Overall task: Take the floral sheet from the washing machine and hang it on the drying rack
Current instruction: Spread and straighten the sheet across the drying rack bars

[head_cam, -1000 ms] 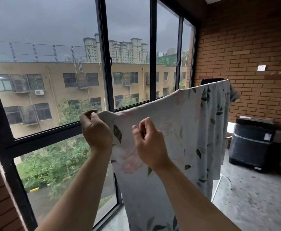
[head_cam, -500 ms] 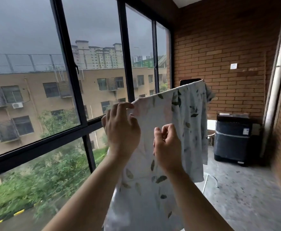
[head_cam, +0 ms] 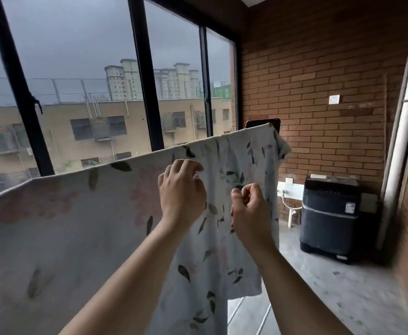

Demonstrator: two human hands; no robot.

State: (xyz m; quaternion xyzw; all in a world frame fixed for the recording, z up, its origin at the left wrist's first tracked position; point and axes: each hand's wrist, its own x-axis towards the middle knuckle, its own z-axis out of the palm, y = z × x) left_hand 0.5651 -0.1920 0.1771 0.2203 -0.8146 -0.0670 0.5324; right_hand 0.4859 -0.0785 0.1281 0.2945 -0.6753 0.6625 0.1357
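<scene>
The floral sheet (head_cam: 77, 233), pale with pink blooms and dark green leaves, hangs spread over the drying rack, whose top is hidden under it; white rack legs (head_cam: 265, 315) show below its right end. My left hand (head_cam: 181, 192) is in front of the cloth near its upper edge, fingers curled and pinching a fold. My right hand (head_cam: 250, 209) is beside it, fingers closed on the fabric a little lower. The dark washing machine (head_cam: 328, 213) stands in the far right corner, lid down.
Tall black-framed windows (head_cam: 147, 93) run along the left, close behind the sheet. A brick wall (head_cam: 319, 81) closes the far end, with a white pipe (head_cam: 403, 141) down the right. Bare concrete floor (head_cam: 331, 286) lies between the rack and the machine.
The view has swung right and the sheet now stretches wide across the left. Both hands have shifted rightward along the cloth, away from the near corner toward the far end.
</scene>
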